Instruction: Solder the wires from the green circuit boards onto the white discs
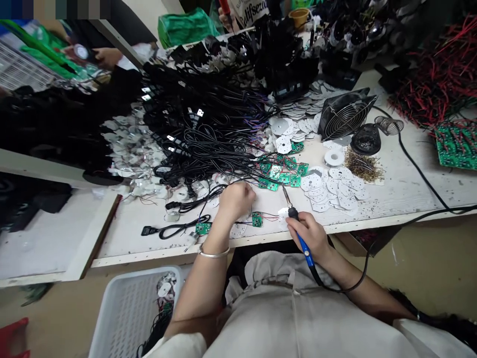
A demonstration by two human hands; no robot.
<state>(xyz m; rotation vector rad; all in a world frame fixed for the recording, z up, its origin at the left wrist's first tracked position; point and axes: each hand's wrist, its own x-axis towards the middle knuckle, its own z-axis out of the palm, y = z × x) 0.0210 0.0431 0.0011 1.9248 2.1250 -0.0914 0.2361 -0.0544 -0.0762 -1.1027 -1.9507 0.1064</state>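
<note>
My right hand (312,232) grips a blue soldering iron (303,247), whose bare tip points up and away toward a cluster of green circuit boards (283,179). My left hand (237,200) is closed beside the bundle of black power cords (219,149); what its fingers hold, if anything, is hidden. Just right of its wrist lies a small green board (257,219) with thin red wires running to a white piece (284,217) near the iron. Another green board (203,228) rests left of my forearm, by a coiled black cord with a plug (149,230).
A black fan (346,117) stands behind stacked white discs (337,189), a solder roll (334,157) and an iron stand (365,140). Red wires (439,74) heap at right. A white basket (112,303) sits below the table edge. Other people's hands (106,57) show across the table.
</note>
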